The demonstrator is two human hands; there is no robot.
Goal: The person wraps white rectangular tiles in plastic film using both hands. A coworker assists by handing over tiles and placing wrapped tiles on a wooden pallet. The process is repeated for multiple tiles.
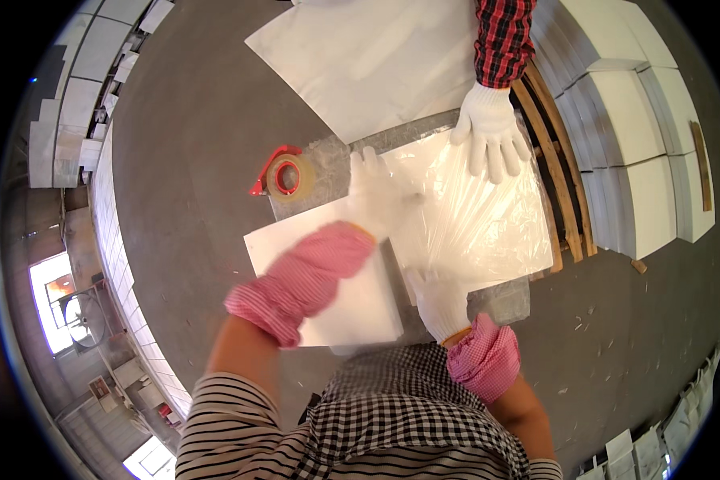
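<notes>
My left hand, in a white glove with a pink checked sleeve cover, reaches over the left edge of a film-wrapped stack of white sheets. Motion blurs it, but its fingers look stretched out. At the stack's near left corner is my right hand, also in a white glove, fingers extended against the edge. Clear, shiny plastic film covers this stack. A co-worker's white-gloved hand lies flat and spread on its far right part. Under my left forearm sits an unwrapped stack of white sheets.
A red tape dispenser with a roll of tape lies at the far left. Beyond is a large white sheet. Wooden pallet slats and tall stacks of white boards stand at right. Grey floor surrounds the work surface.
</notes>
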